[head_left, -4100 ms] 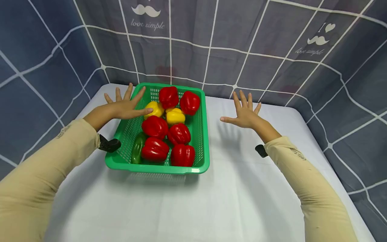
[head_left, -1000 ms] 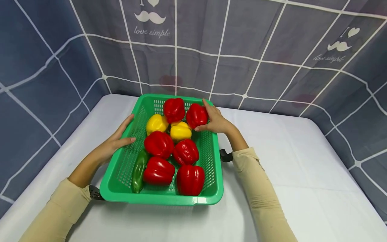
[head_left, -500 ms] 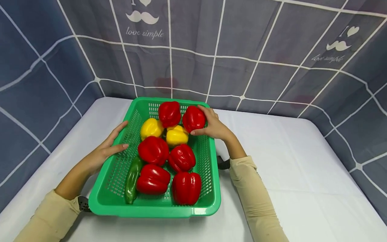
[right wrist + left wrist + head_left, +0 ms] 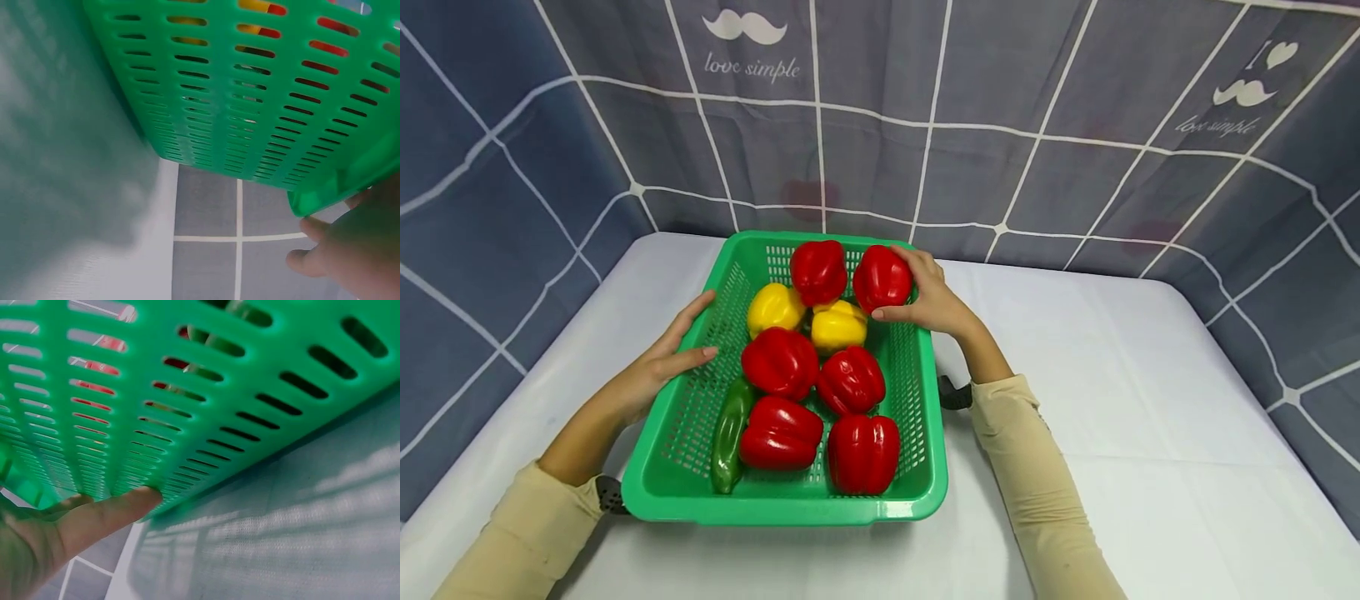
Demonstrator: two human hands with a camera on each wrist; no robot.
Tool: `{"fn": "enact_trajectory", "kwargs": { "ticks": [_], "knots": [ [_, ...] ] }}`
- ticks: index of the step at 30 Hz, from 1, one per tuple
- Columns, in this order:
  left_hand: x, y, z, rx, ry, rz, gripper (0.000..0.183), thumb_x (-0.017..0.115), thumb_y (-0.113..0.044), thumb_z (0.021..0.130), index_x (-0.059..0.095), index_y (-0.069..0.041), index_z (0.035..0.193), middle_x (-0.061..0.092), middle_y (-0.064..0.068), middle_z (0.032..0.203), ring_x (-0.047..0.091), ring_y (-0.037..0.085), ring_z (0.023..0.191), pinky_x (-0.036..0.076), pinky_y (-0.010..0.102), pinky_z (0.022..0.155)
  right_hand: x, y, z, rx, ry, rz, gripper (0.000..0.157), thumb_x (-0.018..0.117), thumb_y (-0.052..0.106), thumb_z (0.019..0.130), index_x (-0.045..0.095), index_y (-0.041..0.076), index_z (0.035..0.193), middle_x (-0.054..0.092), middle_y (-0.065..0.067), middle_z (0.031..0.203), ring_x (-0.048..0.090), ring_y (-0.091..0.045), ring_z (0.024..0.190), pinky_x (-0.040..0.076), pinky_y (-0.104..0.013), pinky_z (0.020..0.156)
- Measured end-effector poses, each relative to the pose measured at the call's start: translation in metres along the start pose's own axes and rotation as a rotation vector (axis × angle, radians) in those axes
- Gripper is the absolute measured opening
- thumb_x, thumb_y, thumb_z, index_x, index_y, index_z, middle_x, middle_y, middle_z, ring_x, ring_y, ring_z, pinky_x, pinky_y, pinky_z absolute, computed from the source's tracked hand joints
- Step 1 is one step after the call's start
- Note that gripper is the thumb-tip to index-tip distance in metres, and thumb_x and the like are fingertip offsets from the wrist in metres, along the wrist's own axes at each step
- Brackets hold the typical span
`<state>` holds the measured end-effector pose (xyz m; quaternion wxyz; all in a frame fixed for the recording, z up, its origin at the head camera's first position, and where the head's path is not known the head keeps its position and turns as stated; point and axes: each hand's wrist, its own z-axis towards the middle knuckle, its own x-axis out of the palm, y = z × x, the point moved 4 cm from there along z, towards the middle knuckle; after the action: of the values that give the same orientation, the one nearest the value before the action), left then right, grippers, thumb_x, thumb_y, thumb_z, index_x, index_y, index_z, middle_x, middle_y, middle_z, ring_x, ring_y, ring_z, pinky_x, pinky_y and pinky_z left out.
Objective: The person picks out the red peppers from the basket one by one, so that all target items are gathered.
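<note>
A green plastic basket with slotted walls stands on the white table. My left hand grips its left rim, thumb reaching over the inside; the left wrist view shows fingers against the outer wall. On the opposite side my right hand holds the right rim near the back corner, thumb inside beside a red bell pepper. Several more red bell peppers lie in the basket, among them a front one. With them are a yellow bell pepper, another yellow bell pepper and a long green cucumber-like vegetable.
The white-covered table extends right of the basket and in front of it. Dark grey-blue cloth with a white grid hangs along the back and both sides, close behind the basket's far rim. Black wrist devices sit beside the basket walls.
From spread and apart, my hands have come to the basket's two side rims. The basket has shifted towards me and slightly left, vegetables inside. Over the last half second little differs.
</note>
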<state>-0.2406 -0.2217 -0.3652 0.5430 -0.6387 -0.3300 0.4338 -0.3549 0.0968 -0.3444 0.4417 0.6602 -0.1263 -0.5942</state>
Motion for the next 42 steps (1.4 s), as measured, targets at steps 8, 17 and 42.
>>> {"fn": "enact_trajectory", "kwargs": {
  "ticks": [8,17,42],
  "knots": [
    [-0.001,0.0,-0.002,0.004,-0.006,0.012,0.068,0.04,-0.017,0.096,-0.002,-0.036,0.146,-0.01,0.01,0.152,0.037,0.011,0.114,0.051,0.023,0.079,-0.007,0.007,-0.002,-0.059,-0.043,0.057,0.095,0.078,0.029,0.069,0.023,0.02,0.145,0.022,-0.009,0.142,0.035,-0.028,0.125,0.038,-0.048,0.101],
    [-0.002,0.0,-0.006,-0.004,-0.025,0.041,0.068,0.041,-0.019,0.096,-0.002,-0.037,0.146,-0.012,0.005,0.152,0.017,0.028,0.127,0.046,0.016,0.082,-0.019,0.015,-0.007,-0.079,-0.104,0.09,0.094,0.078,0.026,0.069,0.023,0.022,0.145,0.023,-0.008,0.142,0.033,-0.025,0.126,0.038,-0.049,0.1],
    [-0.001,0.0,0.0,-0.006,0.028,-0.071,0.069,0.039,-0.013,0.097,-0.005,-0.036,0.146,-0.007,0.021,0.149,0.056,0.009,0.099,0.055,0.033,0.073,-0.065,-0.017,-0.027,0.05,-0.121,0.108,0.092,0.079,0.022,0.069,0.025,0.028,0.143,0.023,0.001,0.142,0.031,-0.019,0.127,0.039,-0.048,0.098]
  ]
}}
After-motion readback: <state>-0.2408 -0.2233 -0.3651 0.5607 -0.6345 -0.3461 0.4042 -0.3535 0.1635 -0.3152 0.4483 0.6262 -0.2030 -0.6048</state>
